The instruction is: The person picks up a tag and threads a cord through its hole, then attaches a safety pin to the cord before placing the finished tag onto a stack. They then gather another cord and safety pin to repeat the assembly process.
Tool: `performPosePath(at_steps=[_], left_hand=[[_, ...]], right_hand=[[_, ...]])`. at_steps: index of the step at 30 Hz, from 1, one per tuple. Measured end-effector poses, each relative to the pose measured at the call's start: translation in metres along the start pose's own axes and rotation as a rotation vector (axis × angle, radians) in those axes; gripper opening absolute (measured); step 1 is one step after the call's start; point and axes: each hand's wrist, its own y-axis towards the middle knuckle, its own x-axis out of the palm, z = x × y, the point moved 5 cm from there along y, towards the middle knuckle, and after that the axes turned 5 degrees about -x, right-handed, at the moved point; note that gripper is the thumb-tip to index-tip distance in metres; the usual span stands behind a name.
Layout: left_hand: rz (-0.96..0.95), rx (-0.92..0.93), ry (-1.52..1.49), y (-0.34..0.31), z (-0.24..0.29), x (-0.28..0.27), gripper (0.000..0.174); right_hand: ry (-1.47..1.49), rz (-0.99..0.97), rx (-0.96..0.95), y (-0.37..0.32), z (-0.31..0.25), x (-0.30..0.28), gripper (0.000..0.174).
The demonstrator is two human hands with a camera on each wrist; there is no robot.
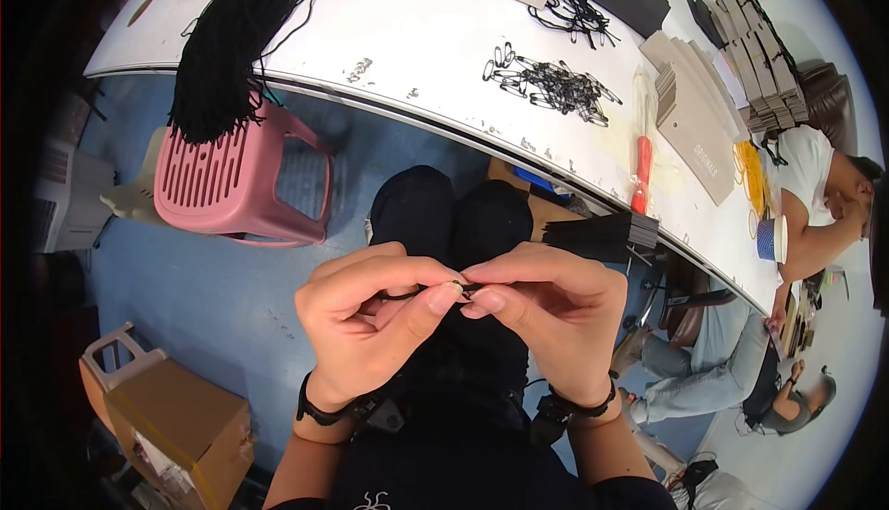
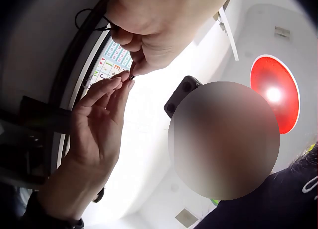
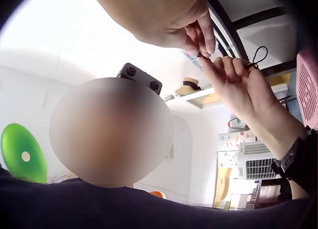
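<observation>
A thin black cord is pinched between both hands, fingertips meeting above the person's lap. My left hand holds one part between thumb and forefinger, and my right hand pinches it just beside. Behind the left fingers, a loop of the black cord sticks out in the right wrist view. What lies right between the fingertips is small and mostly covered. On the table ahead are a pile of black safety pins and a thick bundle of black cords draped over the edge.
The white table bears grey printed cards, a smaller heap of black cords and a red-handled tool. A pink stool stands at the left, with a cardboard box below it. People sit at the right.
</observation>
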Motion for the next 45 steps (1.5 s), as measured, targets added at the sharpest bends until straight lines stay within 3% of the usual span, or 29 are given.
performPosePath(at_steps=[12,19,21,23,27,29,33,35,38,43,45], left_hand=[[-0.087,-0.031,0.038,0.002,-0.002,0.001,0.011],[-0.027,-0.145,0.031,0.0,-0.006,-0.003,0.009],[-0.026,-0.1,0.245,0.0,-0.007,-0.007,0.006],[-0.043,-0.167,0.241,0.0,-0.008,-0.008,0.012],[-0.116,-0.344,0.151,-0.007,-0.025,-0.009,0.012],[-0.151,-0.407,0.119,-0.012,-0.031,-0.006,0.013],[-0.078,-0.644,-0.391,-0.018,-0.052,0.0,0.014],[-0.076,-0.735,-0.564,-0.017,-0.066,0.002,0.017],[-0.025,-0.856,-0.629,-0.02,-0.09,0.005,0.019],[-0.034,-0.899,-0.528,-0.034,-0.101,0.016,0.012],[-0.144,-0.708,-0.459,-0.026,-0.088,0.017,0.011]], right_hand=[[-0.012,-0.024,-0.051,0.003,-0.003,-0.003,0.011],[-0.243,0.039,-0.19,0.004,-0.005,-0.009,0.013],[-0.357,0.074,-0.255,0.003,-0.006,-0.01,0.014],[-0.348,0.073,-0.253,0.002,-0.001,-0.008,0.016],[-0.337,0.097,-0.28,0.005,0.007,-0.001,0.017],[-0.491,0.155,-0.286,0.012,0.019,-0.002,0.016],[-0.584,0.168,-0.341,0.006,0.045,0.001,0.019],[-0.69,0.157,-0.425,-0.002,0.055,0.001,0.021],[-1.106,0.002,-0.755,-0.015,0.044,0.017,0.018],[-1.119,-0.029,-0.752,-0.019,0.039,0.015,0.023],[-1.097,-0.048,-0.716,-0.018,0.039,0.012,0.024]])
